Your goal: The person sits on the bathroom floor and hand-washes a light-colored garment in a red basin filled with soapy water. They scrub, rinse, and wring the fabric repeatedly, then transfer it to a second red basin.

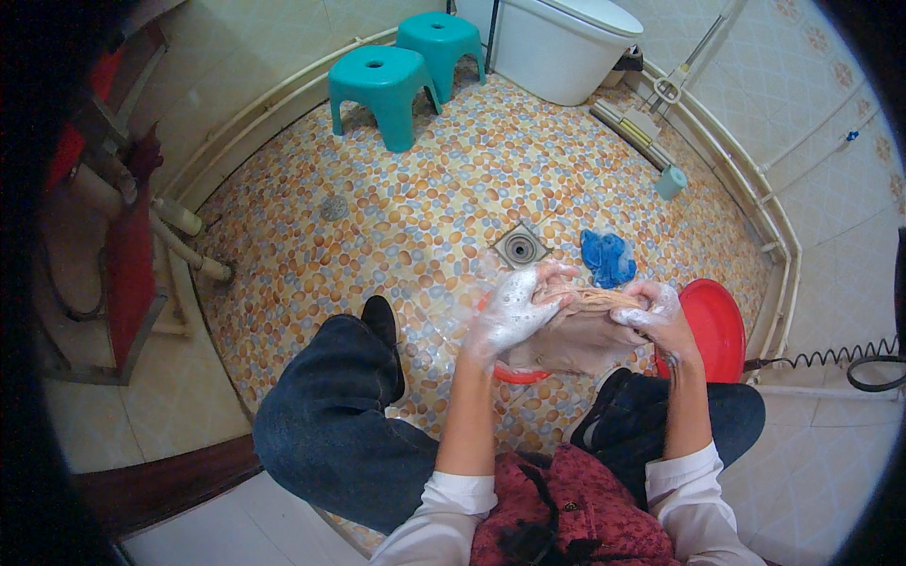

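Between my two hands a wet beige cloth (580, 339) is stretched sideways, its top edge bunched into folds. My left hand (520, 308), thickly covered in white suds, grips one end. The other end is pinched in my right hand (651, 311), which is soapy as well. Beneath the cloth a red basin (522, 375) shows only part of its rim; its contents are hidden. A blue cloth (606, 258) with some foam on it lies crumpled on the floor beyond my hands.
A second red basin (715, 325) leans near my right knee. Around the pebble-patterned floor (425, 212) are a square drain (520, 246), two teal plastic stools (382, 78), a white toilet (552, 49), a squeeze mop (630, 127) and wall pipes (786, 255). A coiled black cord (828, 357) hangs at right.
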Demonstrator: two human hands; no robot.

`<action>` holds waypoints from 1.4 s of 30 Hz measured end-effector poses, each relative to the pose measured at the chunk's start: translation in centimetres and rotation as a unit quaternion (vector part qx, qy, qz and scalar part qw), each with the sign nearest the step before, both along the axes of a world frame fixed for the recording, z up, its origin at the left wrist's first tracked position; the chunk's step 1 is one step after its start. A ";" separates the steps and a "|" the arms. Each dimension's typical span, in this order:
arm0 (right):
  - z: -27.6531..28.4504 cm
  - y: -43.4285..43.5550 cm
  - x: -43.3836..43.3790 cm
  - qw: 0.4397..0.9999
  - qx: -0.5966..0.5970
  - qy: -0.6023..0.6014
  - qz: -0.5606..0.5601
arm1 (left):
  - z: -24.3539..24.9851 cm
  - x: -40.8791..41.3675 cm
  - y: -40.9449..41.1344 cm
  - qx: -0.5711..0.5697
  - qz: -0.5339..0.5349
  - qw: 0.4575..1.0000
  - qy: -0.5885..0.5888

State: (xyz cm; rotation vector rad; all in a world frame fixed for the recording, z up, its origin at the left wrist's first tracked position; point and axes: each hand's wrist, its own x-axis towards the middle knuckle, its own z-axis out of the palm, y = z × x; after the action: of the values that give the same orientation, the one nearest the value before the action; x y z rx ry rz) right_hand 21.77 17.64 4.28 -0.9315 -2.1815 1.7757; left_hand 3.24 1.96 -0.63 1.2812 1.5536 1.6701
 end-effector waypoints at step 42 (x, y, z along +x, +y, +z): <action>-4.7 -7.9 -4.2 0.782 0.596 -0.161 0.092 | -14.8 11.3 10.5 0.294 -0.324 0.463 -0.771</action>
State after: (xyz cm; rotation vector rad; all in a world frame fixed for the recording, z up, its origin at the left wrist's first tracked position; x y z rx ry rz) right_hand 17.53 9.70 -0.38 -0.6574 -2.9018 -0.0372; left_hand 14.53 12.47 -15.40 0.0147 -0.6177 1.6874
